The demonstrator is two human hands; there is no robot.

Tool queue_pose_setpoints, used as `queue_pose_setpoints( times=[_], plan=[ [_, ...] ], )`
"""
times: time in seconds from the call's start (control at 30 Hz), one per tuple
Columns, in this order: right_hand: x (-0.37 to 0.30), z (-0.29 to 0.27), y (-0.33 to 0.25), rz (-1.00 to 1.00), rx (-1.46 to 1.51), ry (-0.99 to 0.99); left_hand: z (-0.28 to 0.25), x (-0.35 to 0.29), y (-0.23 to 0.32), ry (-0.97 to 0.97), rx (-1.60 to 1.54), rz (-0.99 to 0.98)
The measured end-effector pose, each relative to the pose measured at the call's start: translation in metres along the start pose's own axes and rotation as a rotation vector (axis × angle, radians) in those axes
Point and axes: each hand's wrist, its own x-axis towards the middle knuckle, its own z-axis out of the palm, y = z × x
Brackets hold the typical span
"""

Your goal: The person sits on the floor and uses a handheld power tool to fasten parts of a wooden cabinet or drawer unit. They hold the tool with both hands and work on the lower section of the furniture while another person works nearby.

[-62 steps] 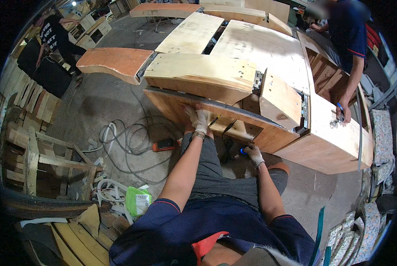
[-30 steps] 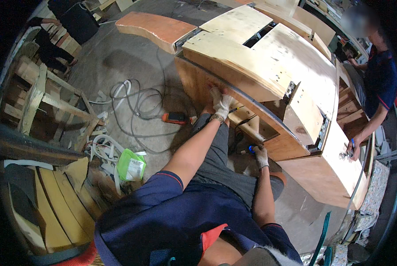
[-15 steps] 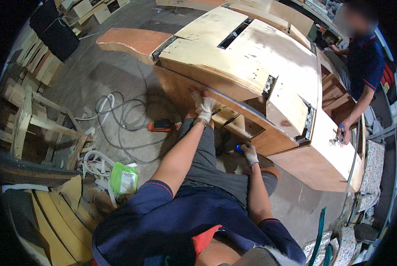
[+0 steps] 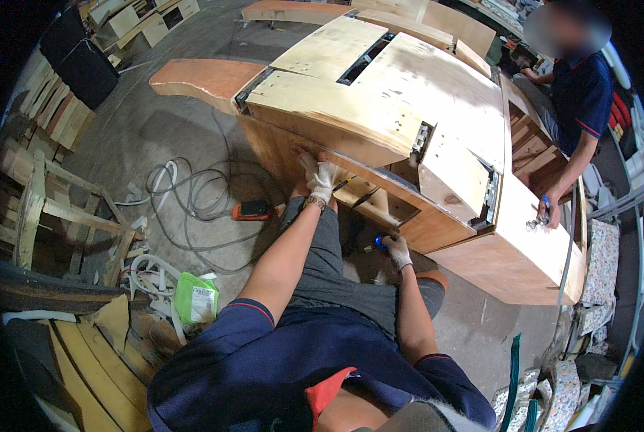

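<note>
Plywood frame (image 4: 379,108) sits on the concrete floor (image 4: 156,137) right ahead of me, and my gloved left hand (image 4: 319,176) lies flat, fingers spread, against its front panel. My gloved right hand (image 4: 396,250) is lower, beside the frame's base, curled around a small blue-tipped tool (image 4: 379,243). An orange tool (image 4: 252,210) lies near the white cables (image 4: 185,198).

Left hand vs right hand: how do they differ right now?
The left hand is raised, fingers spread flat against the plywood frame; the right hand sits lower, closed around a small blue tool. The left arm stretches further forward. Both wear white knit gloves.
</note>
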Motion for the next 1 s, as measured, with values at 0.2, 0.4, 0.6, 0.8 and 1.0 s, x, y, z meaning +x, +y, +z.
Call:
queue_pose_setpoints(
  times=[0.2, 0.4, 0.6, 0.8, 1.0],
  plan=[
    [0.003, -0.006, 0.010, -0.053, 0.005, 0.017, 0.010, -0.001, -0.007, -0.009, 0.080, -0.004],
    [0.003, 0.001, 0.003, -0.013, -0.019, -0.012, 0.016, 0.016, -0.055, -0.269, 0.056, 0.031],
    [0.005, 0.004, 0.002, -0.043, -0.009, -0.012, 0.031, 0.030, -0.087, -0.200, 0.232, 0.156],
    [-0.003, -0.006, 0.006, -0.070, -0.037, 0.045, 0.029, 0.013, -0.058, -0.174, 0.186, 0.184],
    [0.000, 0.010, -0.009, -0.167, -0.029, 0.014, -0.012, 0.020, -0.015, 0.029, 0.088, 0.120]
  ],
)
